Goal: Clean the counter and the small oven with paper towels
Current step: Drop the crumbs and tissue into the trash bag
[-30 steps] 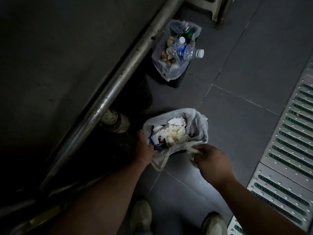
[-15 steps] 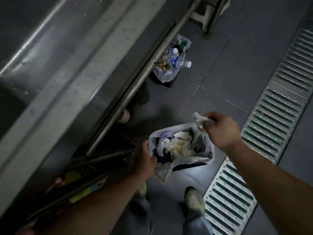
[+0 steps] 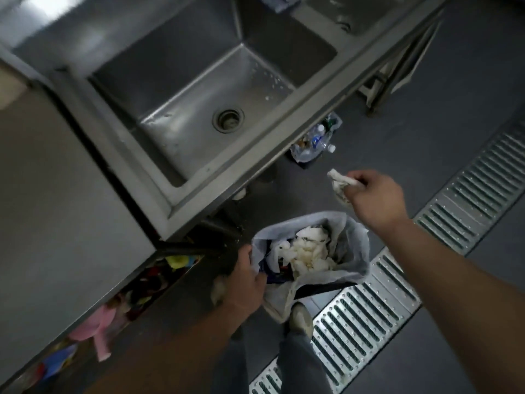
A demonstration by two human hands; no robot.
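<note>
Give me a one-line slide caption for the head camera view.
Left hand holds the lined trash bin by its rim while the right hand grips a crumpled paper towel beside the steel sink.

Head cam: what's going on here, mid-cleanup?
A person stands at a stainless steel sink. The left hand grips the rim of a small bin lined with a pale plastic bag, already holding white crumpled paper towels. The right hand pinches a soiled paper towel wad above the floor, beyond the bin, not yet dropped in. A second lined bin with plastic bottles stands under the sink edge.
</note>
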